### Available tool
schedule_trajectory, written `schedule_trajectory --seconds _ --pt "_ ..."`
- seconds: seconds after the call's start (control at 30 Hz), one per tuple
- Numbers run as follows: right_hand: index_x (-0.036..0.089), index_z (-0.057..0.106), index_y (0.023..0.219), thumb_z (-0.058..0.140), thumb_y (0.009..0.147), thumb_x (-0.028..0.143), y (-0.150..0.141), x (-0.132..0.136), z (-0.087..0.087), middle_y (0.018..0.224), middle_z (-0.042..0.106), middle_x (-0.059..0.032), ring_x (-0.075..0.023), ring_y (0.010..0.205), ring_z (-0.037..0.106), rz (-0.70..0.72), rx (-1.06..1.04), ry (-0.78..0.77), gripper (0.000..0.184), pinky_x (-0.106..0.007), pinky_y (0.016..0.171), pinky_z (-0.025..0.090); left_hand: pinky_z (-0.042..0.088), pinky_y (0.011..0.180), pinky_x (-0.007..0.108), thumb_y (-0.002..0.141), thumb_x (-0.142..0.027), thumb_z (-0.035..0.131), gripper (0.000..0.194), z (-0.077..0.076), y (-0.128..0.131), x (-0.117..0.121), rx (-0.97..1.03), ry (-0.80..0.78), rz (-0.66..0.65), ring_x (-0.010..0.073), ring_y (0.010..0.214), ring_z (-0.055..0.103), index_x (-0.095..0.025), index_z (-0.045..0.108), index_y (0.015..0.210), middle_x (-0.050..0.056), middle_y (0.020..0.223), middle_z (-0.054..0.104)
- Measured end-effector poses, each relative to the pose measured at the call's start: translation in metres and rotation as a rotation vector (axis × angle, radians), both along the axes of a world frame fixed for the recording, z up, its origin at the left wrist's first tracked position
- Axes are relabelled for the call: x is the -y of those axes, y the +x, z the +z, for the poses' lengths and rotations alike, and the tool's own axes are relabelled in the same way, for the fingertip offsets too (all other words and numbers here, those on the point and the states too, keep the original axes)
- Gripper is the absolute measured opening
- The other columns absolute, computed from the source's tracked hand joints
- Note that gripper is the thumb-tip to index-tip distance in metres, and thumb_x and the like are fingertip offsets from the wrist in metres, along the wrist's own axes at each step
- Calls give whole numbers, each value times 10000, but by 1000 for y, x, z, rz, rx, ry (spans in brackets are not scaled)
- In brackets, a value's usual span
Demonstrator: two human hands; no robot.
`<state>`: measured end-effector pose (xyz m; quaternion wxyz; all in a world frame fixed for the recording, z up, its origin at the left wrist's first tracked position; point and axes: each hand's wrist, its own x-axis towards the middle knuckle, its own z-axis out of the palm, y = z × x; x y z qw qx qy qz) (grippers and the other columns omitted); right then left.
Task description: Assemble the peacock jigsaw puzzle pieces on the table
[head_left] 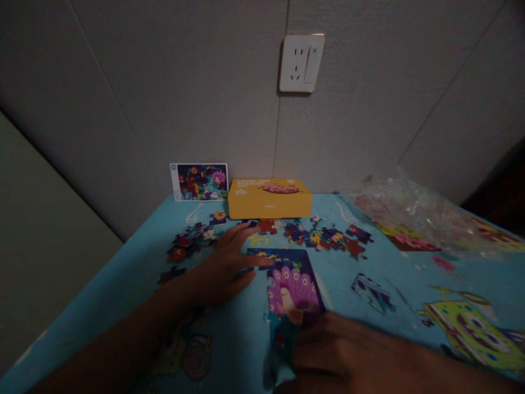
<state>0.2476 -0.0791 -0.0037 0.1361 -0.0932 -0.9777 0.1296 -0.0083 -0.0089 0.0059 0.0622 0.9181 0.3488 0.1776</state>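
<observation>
A partly joined jigsaw puzzle point(295, 287) lies on the blue cloth, showing a purple peacock-like bird under a dark blue strip. My left hand point(227, 265) is open at its left side, fingers spread, the index fingertip resting on the upper part. At the puzzle's lower right edge, my right hand point(332, 350) is closed with curled fingers, slightly blurred. A teal puzzle piece point(282, 342) shows by its fingertips, at the bottom of the joined part; the fingers hide much of it. Loose puzzle pieces point(328, 238) are scattered beyond the joined part.
A yellow puzzle box point(268, 205) stands against the wall, beside a picture card point(200, 182) leaning upright. More pieces point(184, 243) are heaped at the left. Clear plastic wrapping point(414, 208) covers printed sheets at the right. A wall socket point(301, 63) is above.
</observation>
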Motion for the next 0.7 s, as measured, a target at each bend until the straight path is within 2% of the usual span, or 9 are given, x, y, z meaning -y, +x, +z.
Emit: schedule_trajectory --seconds 0.1,0.2,0.27,0.33,0.43,0.57,0.7 --pt "198 677 1007 481 998 454 6 -9 0 645 641 6 -142 516 531 7 -82 -15 322 -286 508 381 264 1147 601 905 -145 502 424 -4 -6 -10 21 165 149 339 1401 292 -274 634 1287 106 1475 405" --pt "187 682 981 454 990 509 14 -16 10 700 676 -35 -171 606 601 -48 -147 -31 394 -312 529 406 330 1077 593 883 -189 524 420 -3 -17 -22 12 271 446 352 1309 385 -243 626 1287 116 1389 522" --pt "176 682 998 393 994 551 17 -19 17 717 681 -53 -171 597 602 -64 -167 -78 473 -323 524 413 351 1028 593 882 -251 548 406 -2 -26 -28 -44 249 668 374 1273 408 -241 634 1279 125 1358 564" --pt "168 676 1018 347 1006 530 17 -20 21 712 677 -57 -168 581 596 -59 -165 -135 490 -330 522 413 349 999 610 891 -355 565 377 -1 -34 -32 -107 181 804 402 1256 420 -233 667 1233 142 1334 591" --pt "169 673 1006 338 1011 500 16 -21 21 693 666 -50 -170 578 599 -43 -172 -164 471 -331 510 396 360 970 617 896 -466 563 395 -1 -40 -34 -146 94 850 408 1210 467 -223 700 1174 150 1287 629" --pt "175 676 1000 363 1011 477 15 -20 20 696 678 -44 -162 581 608 -55 -194 -176 435 -321 519 393 349 1003 584 916 -488 547 391 0 -37 -33 -162 31 833 373 1221 483 -240 700 1177 121 1275 646" --pt "174 675 990 404 1001 438 16 -20 22 687 680 -44 -160 577 606 -63 -202 -196 378 -311 528 402 329 1026 587 883 -593 569 478 6 -34 -31 -170 -2 837 375 1228 484 -235 697 1174 123 1276 640"
